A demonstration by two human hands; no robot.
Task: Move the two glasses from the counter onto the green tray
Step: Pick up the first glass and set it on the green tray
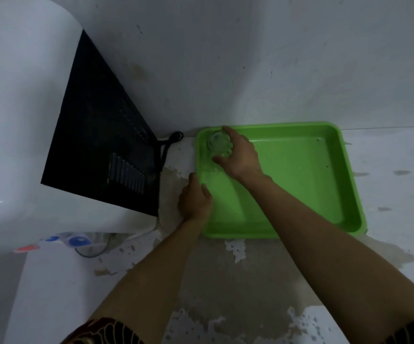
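1. Sitting in the far-left corner of the green tray (300, 184), a clear glass (219, 144) is seen from above, its round mouth facing the camera; it looks upright, and I judge it to be resting on the tray floor or just about to.
2. Curled around that glass from its right side is the right hand (240, 157), one fingertip over the far rim and another at the near side, so the grip is not yet released.
3. Only this one glass shows anywhere. A second glass is not visible on the tray or on the worn counter (225, 281), so I cannot tell where it stands; it may lie outside the view.
4. At the tray's left edge, the left hand (194, 199) rests with fingers bent over the rim, seemingly steadying the tray; it holds no glass.
5. As a judgement, the task is about half done: one glass is placed or nearly placed, letting go remains, and the other glass has yet to be fetched.
6. Further out, a white appliance (22, 120) with a dark vented back panel (96, 135) stands to the left, its black cord (168, 142) just beside the tray's far-left corner.
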